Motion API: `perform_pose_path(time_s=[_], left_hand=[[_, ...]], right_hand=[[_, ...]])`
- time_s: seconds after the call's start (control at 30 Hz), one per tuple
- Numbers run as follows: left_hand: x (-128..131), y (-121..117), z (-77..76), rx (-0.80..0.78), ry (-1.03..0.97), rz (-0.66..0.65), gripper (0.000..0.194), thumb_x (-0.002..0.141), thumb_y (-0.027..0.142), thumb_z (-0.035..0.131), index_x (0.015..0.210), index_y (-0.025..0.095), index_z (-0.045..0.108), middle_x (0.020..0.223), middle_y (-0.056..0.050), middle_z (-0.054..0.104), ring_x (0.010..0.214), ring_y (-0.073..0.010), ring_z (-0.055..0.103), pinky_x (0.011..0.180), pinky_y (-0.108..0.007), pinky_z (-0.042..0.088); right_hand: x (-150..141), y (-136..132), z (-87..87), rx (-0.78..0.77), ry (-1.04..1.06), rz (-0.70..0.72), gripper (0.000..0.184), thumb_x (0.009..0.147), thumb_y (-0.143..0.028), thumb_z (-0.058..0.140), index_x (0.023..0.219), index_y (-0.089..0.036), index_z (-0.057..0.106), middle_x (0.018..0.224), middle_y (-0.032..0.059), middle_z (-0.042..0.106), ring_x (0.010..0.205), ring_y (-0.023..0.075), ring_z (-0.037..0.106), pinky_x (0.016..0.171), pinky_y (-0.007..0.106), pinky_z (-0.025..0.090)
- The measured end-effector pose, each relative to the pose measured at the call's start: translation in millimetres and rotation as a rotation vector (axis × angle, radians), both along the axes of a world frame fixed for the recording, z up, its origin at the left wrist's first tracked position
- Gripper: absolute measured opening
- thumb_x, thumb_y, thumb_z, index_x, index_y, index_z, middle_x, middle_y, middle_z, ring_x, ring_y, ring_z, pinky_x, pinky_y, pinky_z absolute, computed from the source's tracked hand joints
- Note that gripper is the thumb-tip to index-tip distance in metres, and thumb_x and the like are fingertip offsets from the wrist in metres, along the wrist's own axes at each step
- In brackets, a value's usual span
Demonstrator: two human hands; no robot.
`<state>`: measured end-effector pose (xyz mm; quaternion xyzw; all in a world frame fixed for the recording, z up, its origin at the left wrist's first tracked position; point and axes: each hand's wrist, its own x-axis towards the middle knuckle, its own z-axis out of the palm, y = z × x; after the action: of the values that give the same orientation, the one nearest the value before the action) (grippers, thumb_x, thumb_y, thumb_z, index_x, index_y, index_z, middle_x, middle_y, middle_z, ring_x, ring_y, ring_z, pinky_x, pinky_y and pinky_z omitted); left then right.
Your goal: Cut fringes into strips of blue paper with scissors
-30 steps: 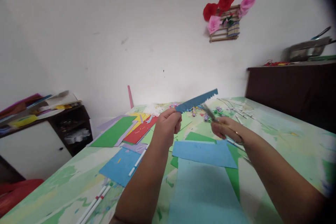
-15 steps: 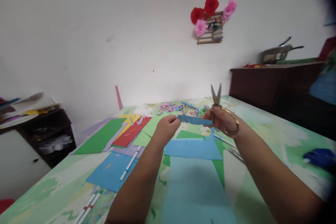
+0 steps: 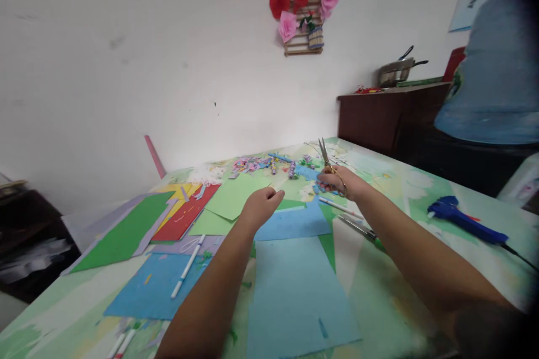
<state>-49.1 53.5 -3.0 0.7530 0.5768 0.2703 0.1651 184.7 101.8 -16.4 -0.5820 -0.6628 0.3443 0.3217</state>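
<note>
- Bench (image 3: 387,297): green-and-white patterned top. Clock below is read from the left hand.
- Person in blue top (image 3: 501,78): 2 o'clock, beyond the bench.
- Light-blue sheet (image 3: 295,297): 5 o'clock, flat on the bench.
- Green sheet (image 3: 122,230): 9 o'clock, flat. Red sheet (image 3: 187,213) lies between it and the left hand.
- Blue sheet (image 3: 143,286): 8 o'clock, white marker (image 3: 187,267) lying on it.
- Blue glue gun (image 3: 467,223): 3 o'clock, on its side, cord off the back.
- Hands: apart. Left hand (image 3: 261,208) curled, nothing visible in it; can't tell if it pinches anything small. Right hand (image 3: 336,180), between 2 and 3 o'clock, clamped on the scissors.
- Gold-handled scissors (image 3: 324,152): in the right hand, tips toward 11 o'clock, blades slightly parted.
- Blue strip (image 3: 307,173): 2 o'clock, end meeting the right fingertips. Pinched or just behind them, can't tell.
</note>
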Motion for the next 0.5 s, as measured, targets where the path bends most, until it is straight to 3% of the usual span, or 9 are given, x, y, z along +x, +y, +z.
perform_pose_path(time_s=[0.13,0.27,0.4,0.5], left_hand=[[4,18,-13.5,-0.085,0.24,-0.059,0.027,0.08,0.04,0.044,0.075,0.016,0.057,0.079,-0.005,0.06,0.075,-0.0173,0.054,0.064,-0.027,0.04],[7,31,-23.5,-0.201,0.487,-0.174,0.034,0.083,0.037,0.05,0.108,0.014,0.053,0.113,-0.009,0.054,0.1,-0.0208,0.053,0.085,-0.042,0.043],[6,36,-35.2,-0.362,0.698,-0.214,0.032,0.084,0.032,0.05,0.111,0.015,0.052,0.112,-0.009,0.055,0.097,-0.0197,0.055,0.082,-0.041,0.047],[5,37,-43.3,-0.387,0.79,-0.198,0.032,0.084,0.032,0.05,0.112,0.015,0.051,0.114,-0.009,0.054,0.099,-0.0202,0.054,0.083,-0.042,0.046]], right_hand=[[29,27,-17.8,-0.045,-0.152,-0.236,0.031,0.085,-0.032,0.05,0.113,-0.017,0.052,0.114,0.0076,0.054,0.094,0.0191,0.056,0.078,0.04,0.048],[54,34,-25.8,-0.038,-0.3,-0.409,0.032,0.085,-0.032,0.051,0.113,-0.017,0.051,0.114,0.0077,0.054,0.095,0.0194,0.055,0.078,0.04,0.047],[61,31,-20.2,0.006,-0.376,-0.435,0.032,0.085,-0.032,0.051,0.113,-0.016,0.052,0.113,0.0076,0.054,0.094,0.0196,0.056,0.078,0.04,0.048],[50,25,-15.5,0.054,-0.389,-0.379,0.032,0.085,-0.033,0.051,0.113,-0.016,0.052,0.113,0.0073,0.055,0.094,0.0196,0.056,0.077,0.04,0.048]])
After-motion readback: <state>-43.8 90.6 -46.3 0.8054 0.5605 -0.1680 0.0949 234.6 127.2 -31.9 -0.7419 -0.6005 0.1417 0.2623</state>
